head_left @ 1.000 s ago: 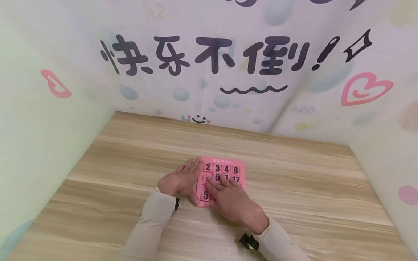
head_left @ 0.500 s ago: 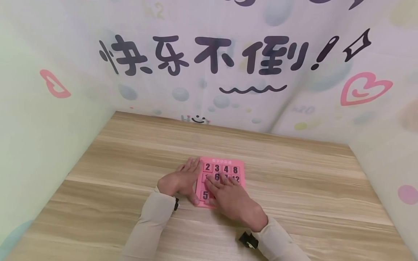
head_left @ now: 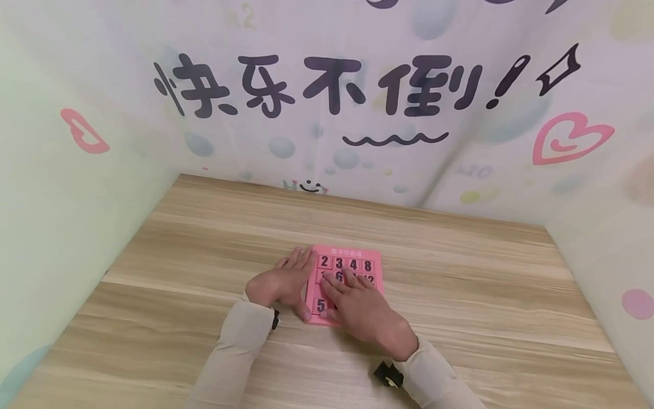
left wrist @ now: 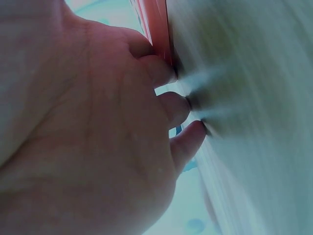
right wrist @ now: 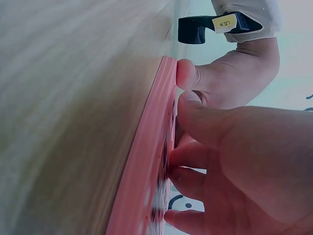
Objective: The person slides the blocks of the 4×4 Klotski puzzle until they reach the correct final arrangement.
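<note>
Pink tray [head_left: 347, 252] of no. tiles [head_left: 339, 263], flat on table [head_left: 460, 272].
L hand [head_left: 283, 284] spread along tray's L edge, R hand [head_left: 363, 309] w/ fingers extended on tiles, neither gripping; tray's top row 2-3-4-8, gap just above 5, lower tiles mostly hidden.

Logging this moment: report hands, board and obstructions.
Left hand against left edge of pink board. Right hand touching number tiles. Board flat on table. Right hand hides some tiles.
</note>
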`<move>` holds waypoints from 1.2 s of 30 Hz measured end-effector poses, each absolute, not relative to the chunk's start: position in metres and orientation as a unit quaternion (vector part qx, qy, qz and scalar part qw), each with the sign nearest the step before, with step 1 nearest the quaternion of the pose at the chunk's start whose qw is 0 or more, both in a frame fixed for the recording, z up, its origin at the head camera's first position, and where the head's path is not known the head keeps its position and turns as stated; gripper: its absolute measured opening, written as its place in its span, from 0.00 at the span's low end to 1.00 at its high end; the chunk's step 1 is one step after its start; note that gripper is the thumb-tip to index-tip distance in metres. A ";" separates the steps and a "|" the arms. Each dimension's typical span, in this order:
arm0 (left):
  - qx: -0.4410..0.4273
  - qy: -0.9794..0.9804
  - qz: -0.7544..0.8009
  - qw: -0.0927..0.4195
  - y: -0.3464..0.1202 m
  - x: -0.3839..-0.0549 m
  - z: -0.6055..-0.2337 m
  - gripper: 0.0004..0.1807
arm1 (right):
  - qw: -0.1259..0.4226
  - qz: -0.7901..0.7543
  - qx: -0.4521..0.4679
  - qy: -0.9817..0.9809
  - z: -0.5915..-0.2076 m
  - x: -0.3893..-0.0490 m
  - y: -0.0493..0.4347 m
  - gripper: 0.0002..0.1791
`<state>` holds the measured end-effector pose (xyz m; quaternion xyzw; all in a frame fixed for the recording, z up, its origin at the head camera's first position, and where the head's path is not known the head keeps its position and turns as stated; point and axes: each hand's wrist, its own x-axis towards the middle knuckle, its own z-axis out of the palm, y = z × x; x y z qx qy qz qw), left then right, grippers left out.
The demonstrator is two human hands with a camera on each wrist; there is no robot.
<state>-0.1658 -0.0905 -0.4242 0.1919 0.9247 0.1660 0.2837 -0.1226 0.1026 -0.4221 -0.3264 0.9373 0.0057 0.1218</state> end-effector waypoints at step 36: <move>0.191 0.925 0.170 0.281 -0.091 -0.165 -0.424 0.75 | 0.160 0.021 -0.357 0.920 -0.399 -0.107 0.104 0.34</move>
